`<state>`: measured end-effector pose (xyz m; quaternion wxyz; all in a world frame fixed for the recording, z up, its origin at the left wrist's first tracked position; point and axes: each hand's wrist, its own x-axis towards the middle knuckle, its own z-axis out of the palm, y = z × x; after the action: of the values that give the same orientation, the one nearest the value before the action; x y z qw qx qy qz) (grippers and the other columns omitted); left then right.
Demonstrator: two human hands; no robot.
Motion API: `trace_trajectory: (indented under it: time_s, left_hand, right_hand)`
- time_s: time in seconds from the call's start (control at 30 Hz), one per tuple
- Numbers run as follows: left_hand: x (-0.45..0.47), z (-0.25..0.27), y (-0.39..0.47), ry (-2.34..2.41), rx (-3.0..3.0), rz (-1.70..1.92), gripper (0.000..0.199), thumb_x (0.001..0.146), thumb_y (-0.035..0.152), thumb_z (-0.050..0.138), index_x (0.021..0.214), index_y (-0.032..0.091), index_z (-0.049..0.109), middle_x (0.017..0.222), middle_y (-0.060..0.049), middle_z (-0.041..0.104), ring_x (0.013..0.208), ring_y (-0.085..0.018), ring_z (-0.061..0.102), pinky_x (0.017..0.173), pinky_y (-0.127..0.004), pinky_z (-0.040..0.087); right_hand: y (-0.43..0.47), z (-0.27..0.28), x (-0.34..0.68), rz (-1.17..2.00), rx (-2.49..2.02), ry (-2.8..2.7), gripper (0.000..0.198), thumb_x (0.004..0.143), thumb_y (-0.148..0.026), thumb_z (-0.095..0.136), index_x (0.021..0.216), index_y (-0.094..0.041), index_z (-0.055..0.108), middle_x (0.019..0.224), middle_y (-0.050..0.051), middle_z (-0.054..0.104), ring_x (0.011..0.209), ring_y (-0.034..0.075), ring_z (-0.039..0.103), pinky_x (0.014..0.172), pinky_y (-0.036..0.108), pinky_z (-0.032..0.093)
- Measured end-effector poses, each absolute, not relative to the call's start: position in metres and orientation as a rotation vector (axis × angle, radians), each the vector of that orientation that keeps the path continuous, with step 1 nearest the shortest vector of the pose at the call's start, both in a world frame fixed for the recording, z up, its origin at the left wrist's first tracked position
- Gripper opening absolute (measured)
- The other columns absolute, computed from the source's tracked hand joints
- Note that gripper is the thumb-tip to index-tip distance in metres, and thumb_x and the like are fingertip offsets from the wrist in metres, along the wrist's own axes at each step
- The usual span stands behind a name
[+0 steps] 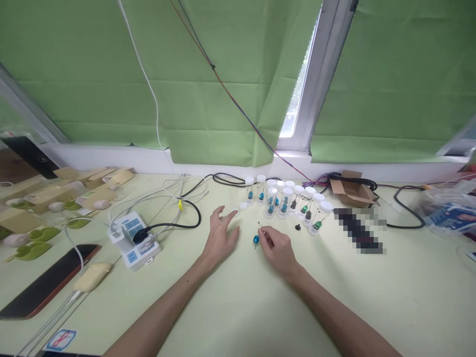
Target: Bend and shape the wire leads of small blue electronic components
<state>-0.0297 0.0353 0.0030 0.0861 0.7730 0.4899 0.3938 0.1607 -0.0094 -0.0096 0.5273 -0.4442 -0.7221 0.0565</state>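
From the head camera, two bare hands meet near the middle of a pale green table [223, 317]. The right hand [277, 248] appears to pinch, thumb against finger, the thin wire of a blue bead [256, 239]; the bead sits just left of those fingertips, though whether it also rests on the table is unclear. The left hand [222, 233] is spread, its fingertips near a white cap [243, 206]; contact cannot be made out. The wire looks slight, so a loose pinch could let the bead slip and roll, and a hard squeeze might bend it. Just beyond stand capped clear vials [283, 208], packed closely; a knuckle or sleeve-less forearm swinging forward could topple several. A small black piece [298, 227], alone right of the right hand, could be brushed away. Around them, a white power strip [131, 228] with plugs and trailing cables [197, 213] lies to the left, beside a dark slab [48, 282] and green leaf-shaped pieces [33, 250]. To the right are an open carton [349, 192], a pixelated dark patch [359, 233] and a plastic bag [451, 210]. Green curtains [223, 114] cover most of the window behind, with daylight showing through a narrow gap.
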Motion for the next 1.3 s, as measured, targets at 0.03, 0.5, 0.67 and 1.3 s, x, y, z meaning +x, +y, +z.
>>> trace_trajectory:
  time_s: [0.03, 0.5, 0.67, 1.3]
  left_hand:
    - [-0.031, 0.002, 0.039, 1.47, 2.321, 1.141, 0.044, 0.083, 0.03, 0.057, 0.127, 0.027, 0.053, 0.142, -0.013, 0.026, 0.135, -0.034, 0.023, 0.102, -0.051, 0.036]
    - [-0.038, -0.014, 0.065, 1.462, 2.213, 0.91, 0.058, 0.08, 0.042, 0.06, 0.136, 0.035, 0.044, 0.152, -0.009, 0.013, 0.141, -0.036, 0.006, 0.108, -0.056, 0.024]
    - [-0.034, -0.015, 0.075, 1.511, 2.19, 0.938, 0.057, 0.079, 0.041, 0.061, 0.134, 0.034, 0.047, 0.152, -0.009, 0.014, 0.141, -0.035, 0.011, 0.108, -0.054, 0.026]
    - [-0.033, -0.014, 0.073, 1.628, 2.183, 1.12, 0.046, 0.08, 0.031, 0.058, 0.125, 0.027, 0.055, 0.138, -0.011, 0.037, 0.133, -0.033, 0.03, 0.106, -0.053, 0.034]
  right_hand:
    - [-0.009, -0.01, 0.161, 0.129, -1.063, -1.729, 0.013, 0.091, -0.019, 0.046, 0.087, -0.016, 0.058, 0.062, -0.001, 0.054, 0.05, 0.009, 0.043, 0.052, 0.021, 0.036]
    - [-0.009, -0.011, 0.157, 0.169, -1.023, -1.787, 0.014, 0.091, -0.017, 0.045, 0.087, -0.017, 0.058, 0.066, 0.0, 0.058, 0.051, 0.01, 0.047, 0.053, 0.023, 0.037]
    - [-0.007, -0.011, 0.159, 0.19, -1.052, -1.769, 0.015, 0.091, -0.018, 0.044, 0.086, -0.017, 0.058, 0.061, -0.001, 0.054, 0.05, 0.01, 0.045, 0.053, 0.022, 0.037]
    - [0.004, -0.01, 0.172, 0.156, -1.178, -1.791, 0.02, 0.092, -0.02, 0.041, 0.082, -0.017, 0.058, 0.064, 0.001, 0.057, 0.054, 0.012, 0.051, 0.054, 0.022, 0.037]
